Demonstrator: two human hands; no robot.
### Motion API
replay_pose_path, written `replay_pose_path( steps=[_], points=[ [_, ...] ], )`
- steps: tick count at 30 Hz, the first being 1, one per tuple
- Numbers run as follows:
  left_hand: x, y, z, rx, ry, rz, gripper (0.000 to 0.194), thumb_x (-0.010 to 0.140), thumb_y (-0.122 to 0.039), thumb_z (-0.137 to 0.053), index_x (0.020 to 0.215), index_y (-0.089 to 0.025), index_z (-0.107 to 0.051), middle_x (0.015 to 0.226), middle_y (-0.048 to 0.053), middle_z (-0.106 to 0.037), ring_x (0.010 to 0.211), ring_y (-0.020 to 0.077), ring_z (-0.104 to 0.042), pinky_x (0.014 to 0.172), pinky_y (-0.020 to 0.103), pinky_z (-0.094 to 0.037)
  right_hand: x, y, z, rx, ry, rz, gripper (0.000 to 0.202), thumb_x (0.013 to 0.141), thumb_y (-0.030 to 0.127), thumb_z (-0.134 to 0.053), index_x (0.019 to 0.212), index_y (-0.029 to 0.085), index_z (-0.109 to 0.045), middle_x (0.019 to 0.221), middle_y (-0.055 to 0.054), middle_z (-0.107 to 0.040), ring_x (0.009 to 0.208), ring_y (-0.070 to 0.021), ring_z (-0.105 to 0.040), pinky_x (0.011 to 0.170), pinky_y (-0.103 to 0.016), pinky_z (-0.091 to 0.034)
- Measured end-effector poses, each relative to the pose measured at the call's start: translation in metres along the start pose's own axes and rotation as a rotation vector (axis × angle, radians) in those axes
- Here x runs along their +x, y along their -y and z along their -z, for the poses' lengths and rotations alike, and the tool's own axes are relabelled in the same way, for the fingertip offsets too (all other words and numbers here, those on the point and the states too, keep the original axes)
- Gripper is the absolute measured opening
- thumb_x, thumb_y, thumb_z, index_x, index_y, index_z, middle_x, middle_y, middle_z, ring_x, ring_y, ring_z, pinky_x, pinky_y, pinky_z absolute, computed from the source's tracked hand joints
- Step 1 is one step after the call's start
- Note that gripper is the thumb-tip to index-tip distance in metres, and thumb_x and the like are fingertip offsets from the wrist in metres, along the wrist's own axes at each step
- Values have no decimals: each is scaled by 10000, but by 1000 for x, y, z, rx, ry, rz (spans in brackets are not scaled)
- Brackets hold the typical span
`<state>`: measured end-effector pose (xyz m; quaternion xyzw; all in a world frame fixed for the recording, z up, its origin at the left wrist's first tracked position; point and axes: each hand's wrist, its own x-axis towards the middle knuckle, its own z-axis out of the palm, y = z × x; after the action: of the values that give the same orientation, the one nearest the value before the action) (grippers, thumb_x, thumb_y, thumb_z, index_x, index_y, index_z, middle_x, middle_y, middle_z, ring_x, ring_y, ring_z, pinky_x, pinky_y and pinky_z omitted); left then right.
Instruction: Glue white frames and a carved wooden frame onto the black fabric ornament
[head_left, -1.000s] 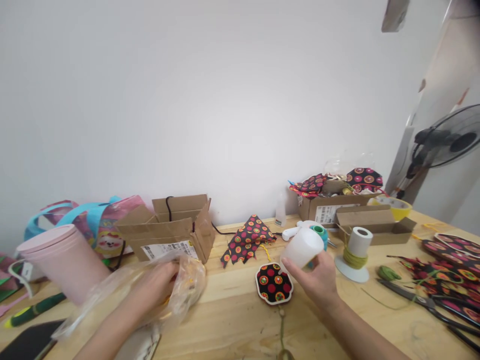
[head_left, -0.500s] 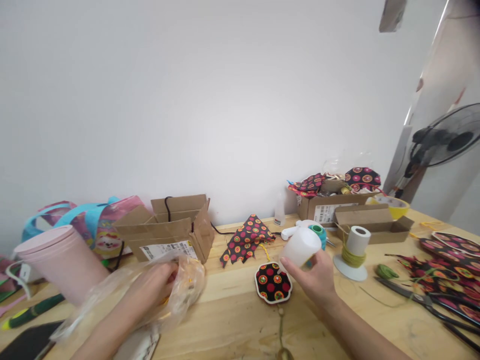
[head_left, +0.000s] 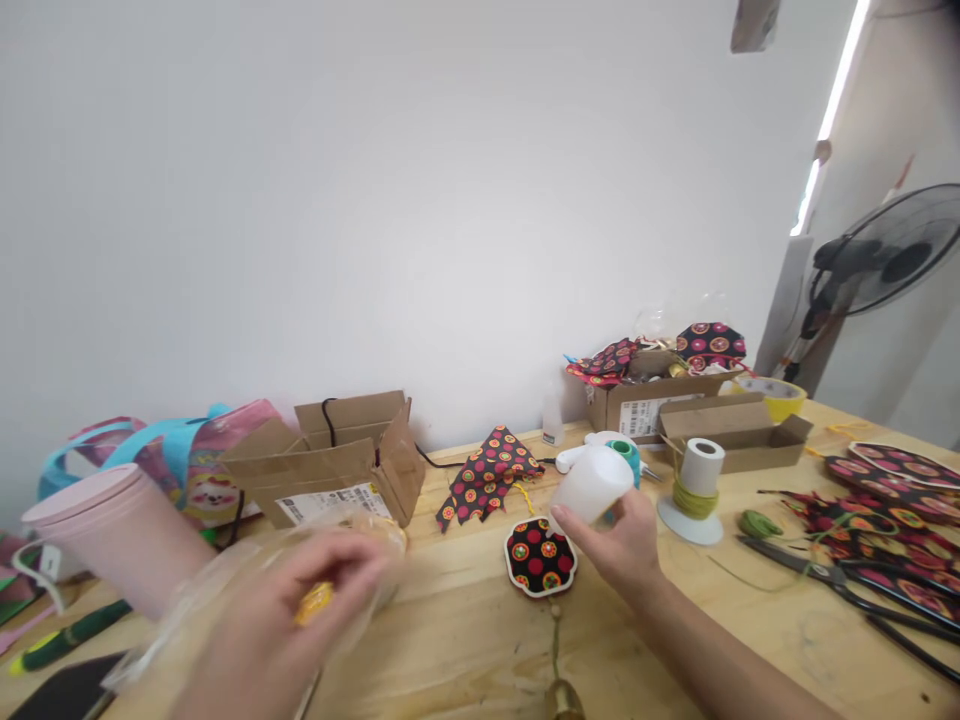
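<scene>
My right hand [head_left: 626, 545] is wrapped round a translucent white squeeze bottle [head_left: 592, 488]. The bottle is tilted with its nozzle end down by a flower-shaped patch [head_left: 540, 555] of black printed fabric with a white border. From the patch's lower edge a green cord with a bead runs to a brass bell [head_left: 562, 700]. My left hand [head_left: 300, 620], smeared by motion, has its thumb and fingertips pinched together over a clear plastic bag [head_left: 367, 600]; whatever lies between them is too blurred to make out. Something yellow shows in the bag.
Behind the left hand stand a pink tumbler [head_left: 120, 535] and an open cardboard box [head_left: 337, 460]. A printed fabric scrap [head_left: 491, 475] lies mid-table. To the right are a green cord spool [head_left: 697, 490], black scissors [head_left: 832, 575], fabric pieces [head_left: 892, 520] and a filled box [head_left: 637, 405].
My left hand has come up out of the plastic bag, toward me, with its fingers pinched. My right hand keeps the bottle tilted by the patch. The view has shifted slightly, showing more of the bell.
</scene>
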<state>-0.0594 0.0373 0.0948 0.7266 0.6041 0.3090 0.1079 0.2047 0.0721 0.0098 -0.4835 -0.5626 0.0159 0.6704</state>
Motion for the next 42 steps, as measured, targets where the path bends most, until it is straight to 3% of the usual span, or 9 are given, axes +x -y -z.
replay_pose_path(
  steps=[1, 4, 7, 10, 16, 23, 29, 37, 42],
  points=[
    [-3, -15, -16, -34, 170, -75, 260, 720, -468, -497, 703, -235, -611, 671, -26, -626, 666, 157, -559, 625, 229, -429, 0, 0, 0, 4, -3, -3, 256, 599, 389, -677, 689, 180, -559, 644, -45, -639, 590, -213, -599, 574, -350, -508],
    [0, -44, -71, -78, 397, -208, 149, 755, -272, -484, 695, -210, -604, 693, -10, -614, 665, 138, -537, 622, 228, -406, 1, 1, 1, 23, -11, -7, 261, 598, 377, -681, 717, 184, -551, 650, -36, -633, 584, -203, -593, 578, -344, -507],
    [11, -51, -113, -23, 431, -257, 148, 745, -193, -468, 715, -188, -612, 756, 25, -638, 722, 163, -544, 660, 267, -393, 3, 1, 2, 38, -35, -15, 251, 605, 359, -678, 732, 188, -545, 641, -25, -627, 566, -189, -586, 560, -328, -505],
    [19, -49, -130, -4, 439, -273, 144, 730, -175, -477, 709, -179, -620, 758, 40, -645, 729, 180, -545, 659, 284, -383, 4, -1, 2, 48, -76, -38, 258, 610, 360, -677, 749, 186, -545, 640, -27, -626, 558, -190, -587, 541, -322, -501],
    [21, -44, -134, -3, 455, -308, 137, 757, -193, -486, 692, -180, -606, 752, 31, -632, 737, 175, -537, 650, 273, -371, 5, -1, 2, 109, -121, -87, 264, 653, 376, -658, 788, 178, -547, 675, -49, -642, 611, -207, -620, 565, -319, -518],
    [20, -40, -140, -30, 473, -348, 130, 770, -190, -508, 717, -180, -626, 790, 31, -637, 776, 177, -538, 687, 278, -379, 4, 2, 3, 131, -81, -68, 257, 619, 333, -684, 788, 188, -554, 670, -36, -642, 606, -202, -610, 566, -317, -512],
    [20, -41, -135, -23, 507, -431, 221, 823, -217, -460, 774, -226, -675, 818, 29, -635, 804, 176, -533, 710, 283, -382, 7, 5, 4, 112, -93, -80, 229, 618, 345, -672, 731, 199, -537, 613, -12, -612, 538, -178, -573, 515, -299, -496],
    [16, -28, -130, 22, 524, -511, 310, 864, -266, -370, 941, -250, -670, 846, 60, -620, 812, 187, -534, 686, 288, -401, 7, 7, 4, 123, -81, -111, 240, 608, 349, -670, 735, 190, -543, 630, -18, -621, 555, -179, -586, 525, -301, -501],
    [14, -33, -128, 105, 518, -527, 319, 860, -246, -362, 950, -281, -665, 823, 55, -614, 796, 194, -530, 663, 289, -398, 7, 8, 4, 134, -73, -120, 252, 607, 348, -672, 746, 183, -542, 628, -23, -624, 546, -178, -589, 511, -293, -504]
  ],
)
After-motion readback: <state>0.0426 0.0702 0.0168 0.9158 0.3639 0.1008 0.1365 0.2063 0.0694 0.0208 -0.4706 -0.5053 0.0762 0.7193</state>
